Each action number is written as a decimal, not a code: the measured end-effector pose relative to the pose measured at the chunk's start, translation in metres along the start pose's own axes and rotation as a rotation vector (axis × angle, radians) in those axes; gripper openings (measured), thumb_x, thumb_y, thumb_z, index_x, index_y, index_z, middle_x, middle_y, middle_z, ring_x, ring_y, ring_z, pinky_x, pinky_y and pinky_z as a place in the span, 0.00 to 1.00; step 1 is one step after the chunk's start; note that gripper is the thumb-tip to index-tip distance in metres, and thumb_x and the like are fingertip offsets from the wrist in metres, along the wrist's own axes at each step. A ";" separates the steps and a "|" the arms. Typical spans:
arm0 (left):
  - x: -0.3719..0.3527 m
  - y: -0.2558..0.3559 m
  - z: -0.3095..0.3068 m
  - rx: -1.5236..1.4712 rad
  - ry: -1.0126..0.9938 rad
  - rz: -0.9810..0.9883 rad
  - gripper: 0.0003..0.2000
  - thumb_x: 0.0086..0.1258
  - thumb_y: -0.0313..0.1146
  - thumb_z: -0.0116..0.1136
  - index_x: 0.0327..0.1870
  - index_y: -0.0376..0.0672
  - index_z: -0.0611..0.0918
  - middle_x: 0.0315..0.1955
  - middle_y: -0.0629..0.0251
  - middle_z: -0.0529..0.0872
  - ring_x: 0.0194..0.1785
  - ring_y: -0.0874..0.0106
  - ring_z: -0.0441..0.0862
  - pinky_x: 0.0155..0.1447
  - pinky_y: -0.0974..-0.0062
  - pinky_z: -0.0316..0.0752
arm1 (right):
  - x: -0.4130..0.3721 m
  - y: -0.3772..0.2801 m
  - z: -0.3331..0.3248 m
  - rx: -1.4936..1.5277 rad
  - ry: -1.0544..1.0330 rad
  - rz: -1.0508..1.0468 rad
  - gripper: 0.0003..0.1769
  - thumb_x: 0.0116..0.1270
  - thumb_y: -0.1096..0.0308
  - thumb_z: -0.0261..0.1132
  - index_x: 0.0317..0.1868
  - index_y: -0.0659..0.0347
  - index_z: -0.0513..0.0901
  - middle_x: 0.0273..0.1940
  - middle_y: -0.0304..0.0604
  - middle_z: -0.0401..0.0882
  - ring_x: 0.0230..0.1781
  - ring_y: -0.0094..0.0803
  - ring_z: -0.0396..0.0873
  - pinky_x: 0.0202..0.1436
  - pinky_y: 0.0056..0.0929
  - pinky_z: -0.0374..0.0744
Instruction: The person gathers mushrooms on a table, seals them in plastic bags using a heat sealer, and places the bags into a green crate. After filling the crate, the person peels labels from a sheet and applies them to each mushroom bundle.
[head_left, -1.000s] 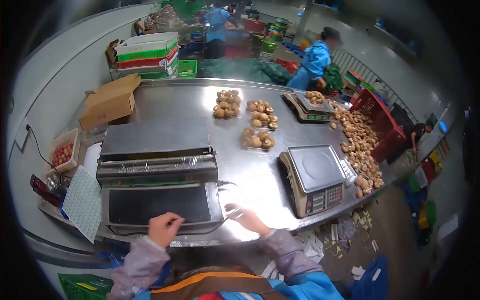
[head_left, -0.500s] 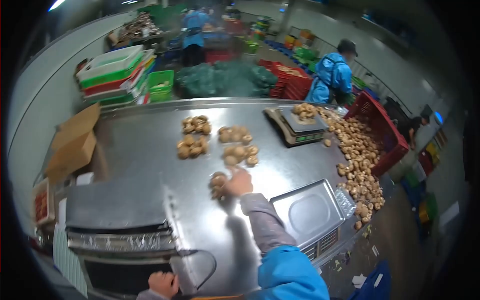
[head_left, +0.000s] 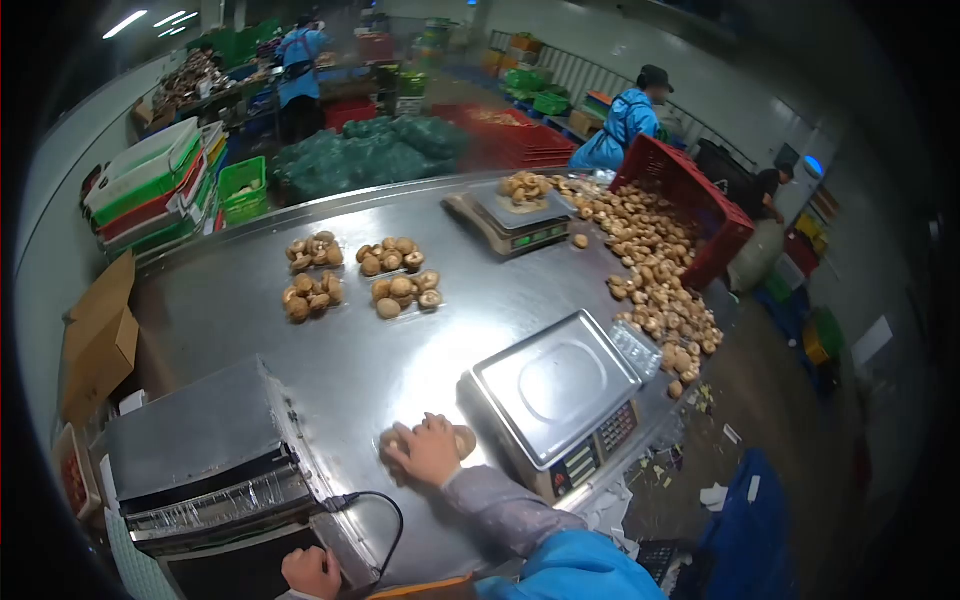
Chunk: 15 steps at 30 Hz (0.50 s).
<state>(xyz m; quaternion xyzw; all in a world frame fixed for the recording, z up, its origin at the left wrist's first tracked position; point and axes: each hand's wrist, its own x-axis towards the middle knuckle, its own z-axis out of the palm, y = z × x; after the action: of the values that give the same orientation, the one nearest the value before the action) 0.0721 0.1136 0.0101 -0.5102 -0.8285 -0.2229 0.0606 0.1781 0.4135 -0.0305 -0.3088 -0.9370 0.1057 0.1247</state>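
Two hands are out in front of me, and they are apart. My left hand (head_left: 312,572) is by the gray machine (head_left: 200,425) with its fingers curled in, but I cannot tell if it is closed all the way. My right hand (head_left: 430,452) is on a small bunch of mushrooms (head_left: 465,441) on the shiny table (head_left: 240,330). I cannot tell how tight it holds them. Just beside it is the near scale (head_left: 558,388), with clear trays (head_left: 636,348) by its edge.

Farther off sit four more bunches (head_left: 398,287), all set out close together. So five bunches are made, as far as I can see. Lots of loose mushrooms (head_left: 655,262) are left in a big pile by the red crate (head_left: 715,230), and some sit on the far scale (head_left: 530,238). Past the table is a person in blue (head_left: 625,120).
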 end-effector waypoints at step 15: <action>0.012 0.078 0.133 -0.538 -0.797 -0.125 0.64 0.34 0.48 0.80 0.68 0.36 0.43 0.49 0.40 0.74 0.50 0.53 0.78 0.57 0.64 0.72 | -0.173 -0.022 -0.033 -0.053 0.145 0.123 0.28 0.58 0.44 0.62 0.55 0.50 0.77 0.47 0.46 0.75 0.51 0.45 0.71 0.53 0.45 0.68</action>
<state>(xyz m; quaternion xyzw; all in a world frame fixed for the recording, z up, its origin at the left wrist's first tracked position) 0.1512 0.2105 -0.0811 -0.5025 -0.7293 -0.2199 -0.4090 0.3106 0.2952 -0.0230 -0.3757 -0.9072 0.0657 0.1774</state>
